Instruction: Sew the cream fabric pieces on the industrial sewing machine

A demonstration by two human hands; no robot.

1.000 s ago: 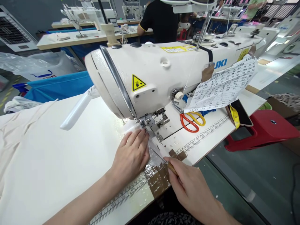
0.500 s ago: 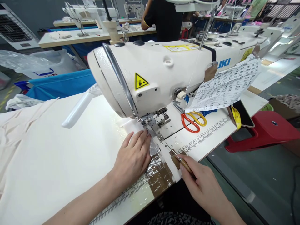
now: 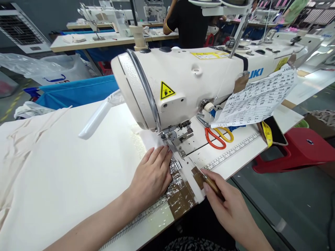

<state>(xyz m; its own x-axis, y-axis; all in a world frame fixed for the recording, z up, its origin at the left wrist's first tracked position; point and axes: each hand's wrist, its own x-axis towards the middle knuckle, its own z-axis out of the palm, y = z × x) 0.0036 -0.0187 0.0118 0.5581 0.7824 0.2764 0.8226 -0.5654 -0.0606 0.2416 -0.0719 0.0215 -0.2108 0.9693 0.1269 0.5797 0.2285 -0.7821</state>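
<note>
My left hand (image 3: pixel 154 170) lies flat beside the needle area of a white sewing machine (image 3: pixel 180 83), fingers stretched out and fingertips close to the presser foot. Under and next to those fingertips is white fabric (image 3: pixel 149 138), partly hidden by the hand. A narrow white strip (image 3: pixel 192 179) runs from the foot down to the table's front edge. Wrapped round the wooden handle of an awl (image 3: pixel 212 185) are the fingers of my right hand (image 3: pixel 230 205). The awl's thin metal tip points up and left, near the strip; I cannot tell whether it touches it.
Scissors (image 3: pixel 216 139) with red and yellow handles lie right of the needle plate. A handwritten sheet (image 3: pixel 256 99) hangs from the machine. Pale fabric (image 3: pixel 23 139) spreads at the table's left. A red stool (image 3: pixel 300 148) stands to the right, and a person (image 3: pixel 192 24) sits behind.
The whole view has shifted slightly, so the machine appears further right. Both hands keep nearly the same place and hold, with the awl still in my right hand.
</note>
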